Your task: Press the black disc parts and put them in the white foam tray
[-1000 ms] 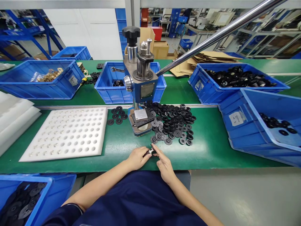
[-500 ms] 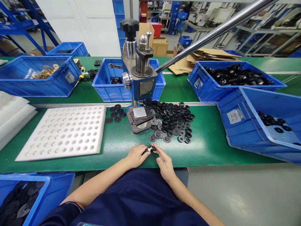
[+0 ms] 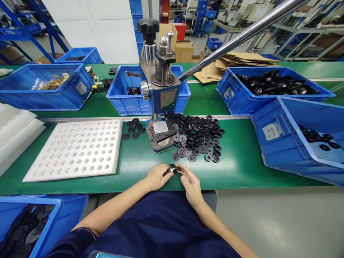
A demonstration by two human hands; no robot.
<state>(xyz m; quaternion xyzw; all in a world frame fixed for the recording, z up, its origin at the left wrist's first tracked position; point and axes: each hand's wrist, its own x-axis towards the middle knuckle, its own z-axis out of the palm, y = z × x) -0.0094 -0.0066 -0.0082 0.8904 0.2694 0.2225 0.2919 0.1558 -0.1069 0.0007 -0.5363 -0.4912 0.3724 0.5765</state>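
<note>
My left hand (image 3: 158, 176) and my right hand (image 3: 189, 182) meet at the near edge of the green bench. Together they pinch a small black part with a pale metal piece (image 3: 173, 168) between the fingertips. Both hands are closed around it. Just beyond them stands a blue hand press (image 3: 160, 89) with a long steel lever (image 3: 242, 33). A heap of black discs (image 3: 197, 138) lies to the right of the press base. A few more black discs (image 3: 133, 129) lie to its left.
A white foam tray with round holes (image 3: 76, 149) lies at the left, white foam sheets (image 3: 16, 132) beside it. Blue bins hold black parts at the right (image 3: 301, 143), back right (image 3: 271, 87) and near left (image 3: 32, 225). Other blue bins (image 3: 45, 87) stand behind.
The hands stay together on the small part, fingers shifting slightly. The view has tilted a little.
</note>
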